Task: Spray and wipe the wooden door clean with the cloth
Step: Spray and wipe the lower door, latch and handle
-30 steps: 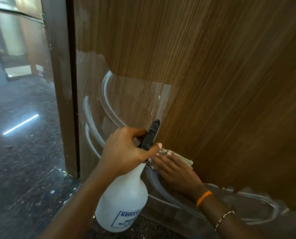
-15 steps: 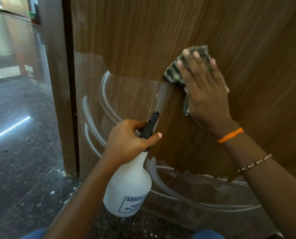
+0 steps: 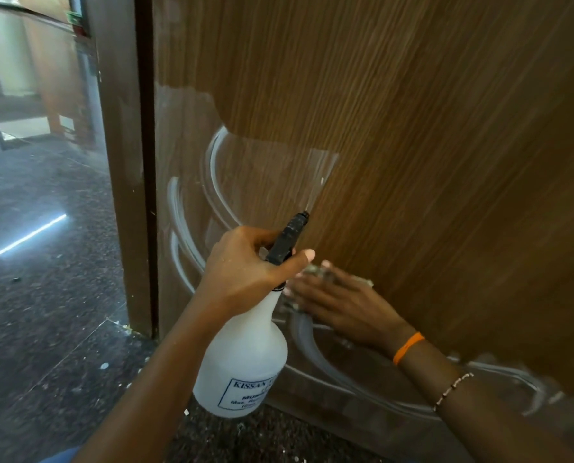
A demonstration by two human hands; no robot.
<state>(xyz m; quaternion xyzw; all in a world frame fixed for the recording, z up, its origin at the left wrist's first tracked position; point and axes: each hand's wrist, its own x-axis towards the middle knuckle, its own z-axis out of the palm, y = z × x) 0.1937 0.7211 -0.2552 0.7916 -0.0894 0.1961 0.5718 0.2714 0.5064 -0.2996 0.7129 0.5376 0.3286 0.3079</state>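
Since half a second ago the right hand (image 3: 342,305) has been brought down from the upper panel to the lower part of the wooden door (image 3: 429,135), where the cloth (image 3: 315,269), a crumpled pale rag, is pressed flat under straight, spread fingers. The neck of the translucent white plastic spray bottle (image 3: 245,359) is gripped by the left hand (image 3: 245,269), its black nozzle angled at the streaky, fine-grained veneer. Curved wet smears are seen beside the frame.
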